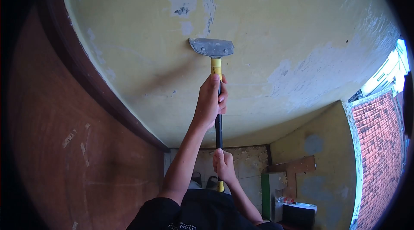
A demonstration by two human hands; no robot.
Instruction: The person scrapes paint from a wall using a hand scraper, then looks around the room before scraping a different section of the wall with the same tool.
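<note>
A long-handled scraper (219, 130) stands in front of me, its wide grey metal blade (212, 48) up against or very close to the yellowish wall (254, 18). Just below the yellow collar under the blade, my left hand (211, 96) is wrapped round the black handle. Lower down, close to my body, my right hand (224, 167) grips the same handle above its yellow end. Pale patches with peeled paint (183, 3) mark the wall above the blade. Another scraped area (297, 77) lies to its right.
A brown wooden door (86, 152) with a dark frame fills the left side. At lower right stand a green-edged cabinet (266, 195) and a dark box-like object (298, 215). Past the low wall, a tiled roof (379, 135) shows. My feet (211, 181) are on a tiled floor.
</note>
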